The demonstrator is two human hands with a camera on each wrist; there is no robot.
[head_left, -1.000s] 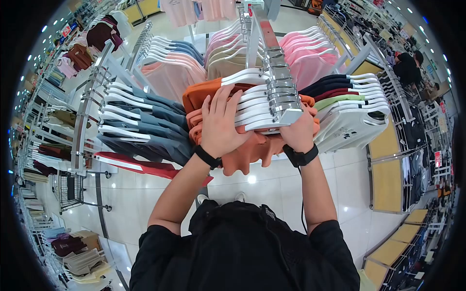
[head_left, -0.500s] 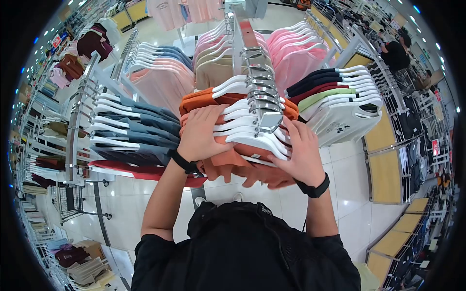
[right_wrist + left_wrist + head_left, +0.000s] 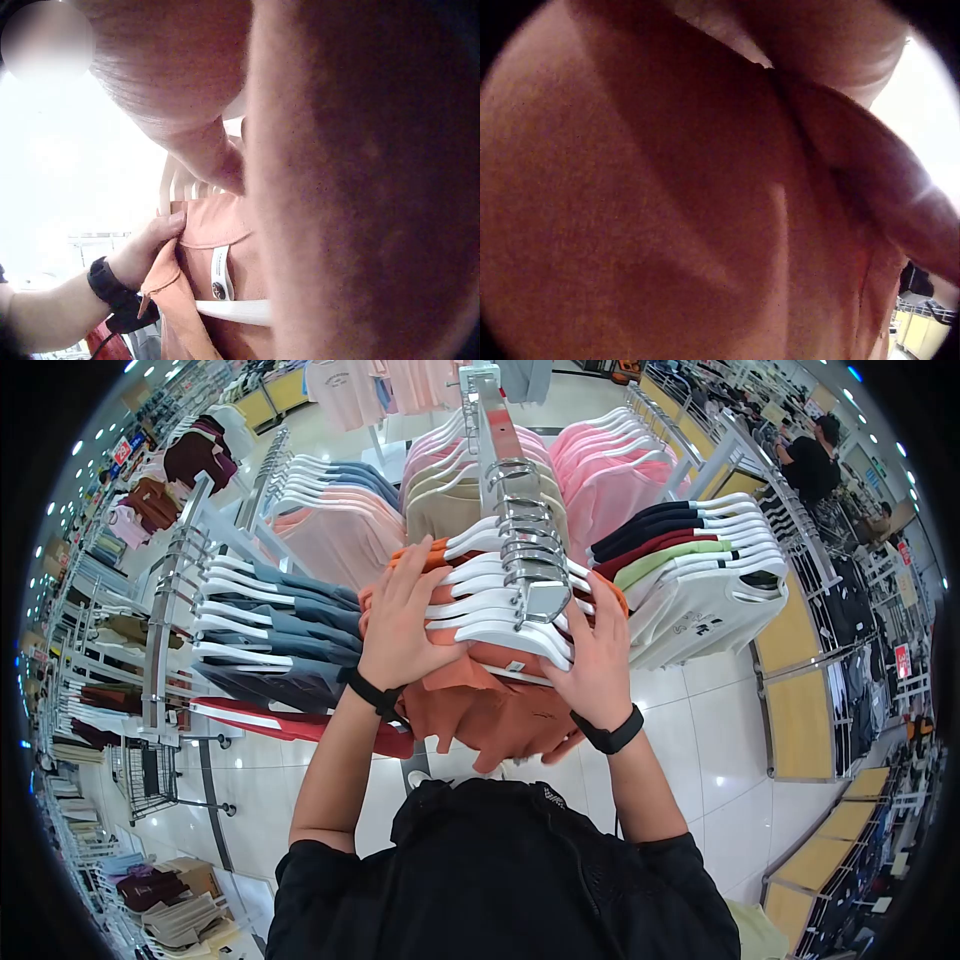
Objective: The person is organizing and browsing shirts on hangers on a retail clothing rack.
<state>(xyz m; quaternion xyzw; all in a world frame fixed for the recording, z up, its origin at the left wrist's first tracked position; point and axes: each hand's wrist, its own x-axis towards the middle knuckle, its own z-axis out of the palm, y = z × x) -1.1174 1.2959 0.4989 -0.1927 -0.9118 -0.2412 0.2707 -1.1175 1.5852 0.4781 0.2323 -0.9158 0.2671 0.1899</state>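
A bunch of orange shirts (image 3: 470,710) hangs on white hangers (image 3: 500,630) at the near end of a metal rail. My left hand (image 3: 405,630) holds their left shoulders, fingers reaching over the tops and thumb along the front. On the right side, my right hand (image 3: 597,665) grips the bunch with its thumb at the front hanger and its fingers farther back. The front shirt's neck label (image 3: 220,274) shows in the right wrist view, where the left thumb lies on the cloth. Orange cloth (image 3: 667,225) fills most of the left wrist view.
Dark grey-blue shirts (image 3: 285,635) hang on the left, with a red garment (image 3: 300,722) below them. White shirts (image 3: 700,615) and darker ones hang on the right. Pink shirts (image 3: 615,490) hang behind. A wheeled cart (image 3: 155,780) stands at the lower left.
My right hand came out from under the rail's end onto the right shoulders of the orange shirts. The front hangers have turned and shifted left, and the left hand moved left with the bunch.
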